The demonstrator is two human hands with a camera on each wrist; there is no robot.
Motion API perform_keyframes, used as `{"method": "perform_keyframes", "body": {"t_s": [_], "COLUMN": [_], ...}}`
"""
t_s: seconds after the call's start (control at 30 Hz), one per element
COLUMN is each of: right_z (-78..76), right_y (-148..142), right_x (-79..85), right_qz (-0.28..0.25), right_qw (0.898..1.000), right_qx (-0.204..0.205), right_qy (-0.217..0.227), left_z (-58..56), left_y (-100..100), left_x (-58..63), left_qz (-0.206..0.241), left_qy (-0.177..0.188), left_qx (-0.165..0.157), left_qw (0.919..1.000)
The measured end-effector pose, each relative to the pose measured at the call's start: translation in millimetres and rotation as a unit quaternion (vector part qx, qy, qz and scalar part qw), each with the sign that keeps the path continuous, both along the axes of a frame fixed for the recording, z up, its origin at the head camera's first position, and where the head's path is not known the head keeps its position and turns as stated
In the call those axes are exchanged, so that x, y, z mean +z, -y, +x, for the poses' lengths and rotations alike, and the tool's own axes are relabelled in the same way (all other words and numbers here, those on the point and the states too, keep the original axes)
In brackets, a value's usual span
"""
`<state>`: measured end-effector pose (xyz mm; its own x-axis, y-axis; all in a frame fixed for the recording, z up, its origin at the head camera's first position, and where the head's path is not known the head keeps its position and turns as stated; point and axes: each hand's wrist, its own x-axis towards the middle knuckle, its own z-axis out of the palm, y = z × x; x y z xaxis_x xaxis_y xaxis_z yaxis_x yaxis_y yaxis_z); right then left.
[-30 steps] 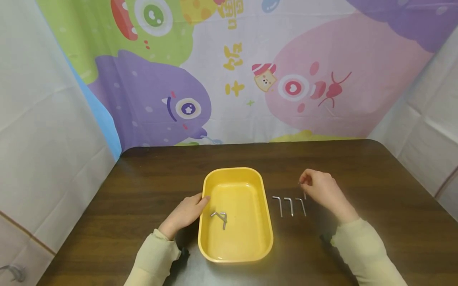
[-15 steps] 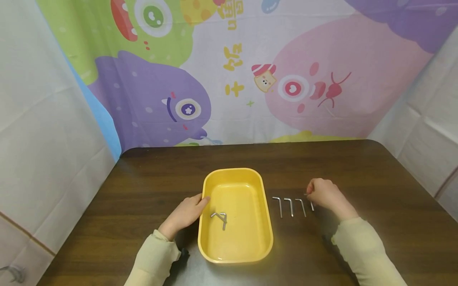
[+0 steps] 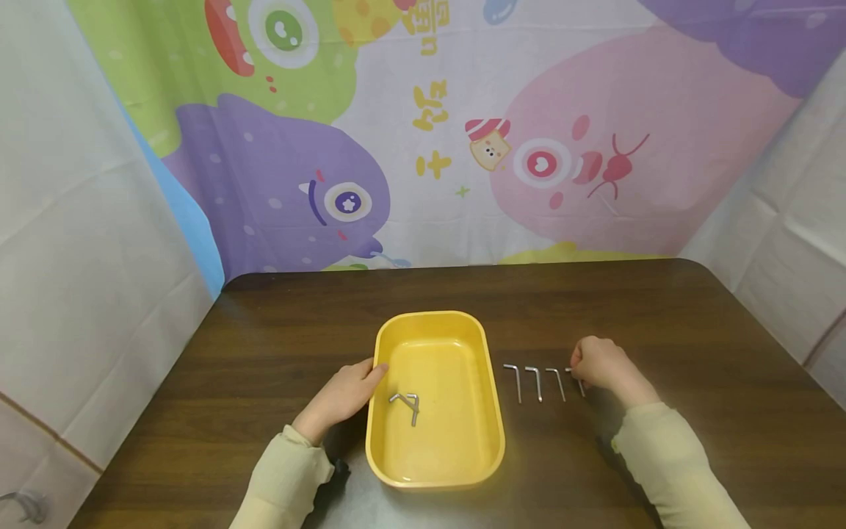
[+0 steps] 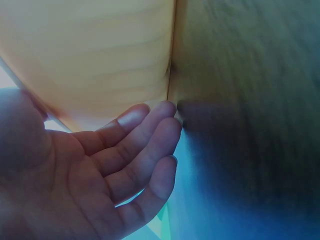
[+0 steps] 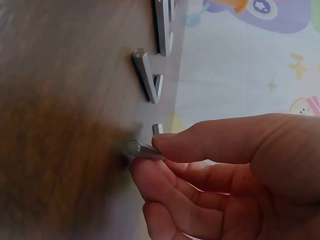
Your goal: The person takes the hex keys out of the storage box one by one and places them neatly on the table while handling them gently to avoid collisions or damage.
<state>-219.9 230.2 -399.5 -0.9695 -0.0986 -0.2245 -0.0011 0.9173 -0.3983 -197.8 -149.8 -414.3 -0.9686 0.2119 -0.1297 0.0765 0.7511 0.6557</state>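
Observation:
My right hand [image 3: 603, 363] pinches a silver L-shaped hex key [image 5: 147, 150] between thumb and fingers, low at the right end of a row. Three more hex keys lie beside it: the nearest [image 3: 557, 383], a middle one [image 3: 536, 383] and the farthest left [image 3: 515, 383], long arms toward me. On the left, my left hand [image 3: 344, 397] holds the side of a yellow plastic tray [image 3: 495, 397]. Its thumb hooks over the rim; in the left wrist view the bent fingertips [image 4: 162, 177] meet the foot of the outer wall. Two short hex keys [image 3: 410, 402] lie crossed inside the tray.
A dark wood-grain table [image 3: 297, 316] carries everything. Behind it hangs a cartoon-printed curtain [image 3: 423, 220]. Pale walls stand at both sides, and a metal hook [image 3: 28, 505] shows at the lower left.
My right hand has moved right and toward me, lowering its hex key to the end of the row. The left hand and the tray have stayed put.

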Motion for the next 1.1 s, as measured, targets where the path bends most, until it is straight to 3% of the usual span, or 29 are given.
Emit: {"method": "perform_keyframes", "body": {"t_s": [1.1], "right_z": [-0.6], "right_y": [-0.3], "right_x": [-3.8], "right_qz": [0.012], "right_qw": [1.0], "right_qx": [-0.008], "right_qy": [0.003], "left_z": [-0.2], "left_y": [0.8], "left_x": [0.4], "left_qz": [0.001], "left_qy": [0.004], "left_qx": [0.004], "left_qw": [1.0]}}
